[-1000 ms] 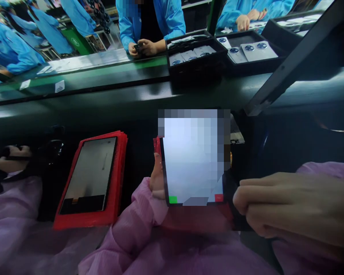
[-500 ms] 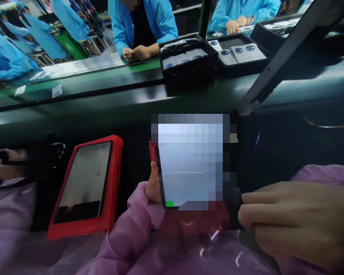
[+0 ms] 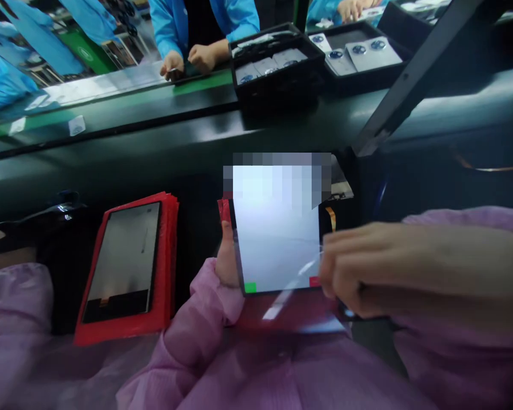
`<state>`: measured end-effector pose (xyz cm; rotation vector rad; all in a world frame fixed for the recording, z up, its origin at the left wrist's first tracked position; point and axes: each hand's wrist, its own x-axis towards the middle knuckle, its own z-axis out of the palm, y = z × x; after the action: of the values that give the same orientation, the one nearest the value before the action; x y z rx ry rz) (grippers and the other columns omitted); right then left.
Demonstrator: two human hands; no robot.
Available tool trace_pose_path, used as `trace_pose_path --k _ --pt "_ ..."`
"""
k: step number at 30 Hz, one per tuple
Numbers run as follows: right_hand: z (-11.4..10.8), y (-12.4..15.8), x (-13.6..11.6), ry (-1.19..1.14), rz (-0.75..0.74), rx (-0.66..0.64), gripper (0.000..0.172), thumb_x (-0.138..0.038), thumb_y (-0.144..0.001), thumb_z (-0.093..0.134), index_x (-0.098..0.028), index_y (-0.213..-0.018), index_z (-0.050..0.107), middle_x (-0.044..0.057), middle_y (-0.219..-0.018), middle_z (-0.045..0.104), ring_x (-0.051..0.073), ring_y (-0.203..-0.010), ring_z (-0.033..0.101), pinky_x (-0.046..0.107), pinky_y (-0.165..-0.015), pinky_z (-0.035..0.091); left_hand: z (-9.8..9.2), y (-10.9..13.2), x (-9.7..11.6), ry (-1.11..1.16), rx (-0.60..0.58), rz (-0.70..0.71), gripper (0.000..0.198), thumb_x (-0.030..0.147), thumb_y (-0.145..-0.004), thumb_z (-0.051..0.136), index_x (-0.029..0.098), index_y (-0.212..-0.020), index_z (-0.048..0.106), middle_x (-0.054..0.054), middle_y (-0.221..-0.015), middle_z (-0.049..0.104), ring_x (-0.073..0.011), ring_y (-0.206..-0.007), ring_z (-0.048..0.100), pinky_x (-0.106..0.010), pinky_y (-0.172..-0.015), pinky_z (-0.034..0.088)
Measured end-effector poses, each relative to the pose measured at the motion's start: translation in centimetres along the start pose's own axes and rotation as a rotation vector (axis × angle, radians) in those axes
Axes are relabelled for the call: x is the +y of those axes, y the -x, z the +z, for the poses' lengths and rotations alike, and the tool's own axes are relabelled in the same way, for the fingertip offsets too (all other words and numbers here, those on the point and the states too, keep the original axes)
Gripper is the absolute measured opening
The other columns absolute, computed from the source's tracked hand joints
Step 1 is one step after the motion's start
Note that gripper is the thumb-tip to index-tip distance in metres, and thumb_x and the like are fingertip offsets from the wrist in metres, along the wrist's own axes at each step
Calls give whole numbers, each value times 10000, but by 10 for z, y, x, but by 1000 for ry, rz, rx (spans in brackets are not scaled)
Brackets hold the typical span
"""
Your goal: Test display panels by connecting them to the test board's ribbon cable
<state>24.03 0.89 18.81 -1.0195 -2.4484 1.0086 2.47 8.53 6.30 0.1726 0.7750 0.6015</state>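
A lit display panel [image 3: 277, 228], white with a green mark and a red mark along its lower edge, stands in front of me. My left hand [image 3: 228, 256] is closed round its left edge, thumb at the front. Across the panel's lower part lies a clear film [image 3: 282, 304] that catches a streak of glare and hangs past the bottom edge. At the panel's lower right, my right hand [image 3: 359, 267] is closed, its fingertips against the film's edge; the exact pinch is partly hidden. An orange ribbon cable [image 3: 331, 218] shows just above these fingers.
To the left, an unlit display panel [image 3: 123, 250] rests on a red stack [image 3: 170, 256]. A neighbour's pink sleeve [image 3: 19, 302] is further left. Black trays [image 3: 277, 85] holding white pieces stand across the conveyor beside a co-worker's hands [image 3: 200, 58]. A metal post [image 3: 410, 85] slants at right.
My right hand has moved left, from beside the panel to its lower right corner and the film. The glare on the film has shifted. Across the line, the co-worker's hands have moved apart.
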Motion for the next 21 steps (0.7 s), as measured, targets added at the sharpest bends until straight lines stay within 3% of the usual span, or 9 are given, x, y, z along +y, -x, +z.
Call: trace_pose_path --k 1,3,8,12,15,18,21 --pt "-8 -7 5 -148 7 -58 218 -184 -976 446 -204 -780 540 -22 -837 641 78 -739 588 163 -683 481 2 -1 -1 -3 9 20 819 691 -899 119 119 -1048 686 -149 -986 726 -337 -1208 568 -474 -1064 399" --pt "-18 -18 15 -376 25 -44 154 -146 -958 463 -187 -818 513 3 -906 641 91 -802 597 182 -697 496 3 -2 -2 -11 -7 92 774 679 -909 153 135 -1046 686 -123 -982 732 -321 -1224 557 -453 -1066 409" --pt "-7 -35 26 -765 70 283 111 -140 -943 442 -174 -841 471 28 -959 609 112 -856 616 253 -749 553 7 -2 -7 -58 -50 126 770 679 -913 162 135 -1166 645 -107 -1083 718 -326 -1246 533 -464 -1078 393" --pt "8 -45 29 -947 128 449 85 -186 -945 448 -181 -867 482 42 -1055 618 150 -993 623 335 -858 569 13 -1 -8 -41 -86 146 836 671 -903 16 178 -1323 544 -93 -1236 659 -309 -1242 543 -474 -1066 412" --pt "12 -52 35 -1164 107 555 109 -209 -952 467 -181 -857 511 29 -1058 623 149 -1014 620 364 -932 551 10 -2 -9 -81 -85 119 874 738 -866 55 180 -1323 550 -107 -1183 683 -328 -1207 570 -489 -1024 458" --pt "12 -56 42 -1348 27 641 174 -189 -973 455 -166 -818 531 18 -989 626 110 -973 624 331 -1004 512 6 -3 -8 -133 -41 75 863 747 -863 84 184 -1283 585 -108 -1144 700 -328 -1172 598 -477 -1013 481" --pt "10 -57 47 -1410 48 729 215 -151 -984 417 -166 -800 529 4 -933 623 89 -966 623 301 -1020 500 8 -3 -7 -118 57 116 794 707 -895 95 209 -1283 576 -75 -1136 705 -293 -1151 619 -445 -1029 486"
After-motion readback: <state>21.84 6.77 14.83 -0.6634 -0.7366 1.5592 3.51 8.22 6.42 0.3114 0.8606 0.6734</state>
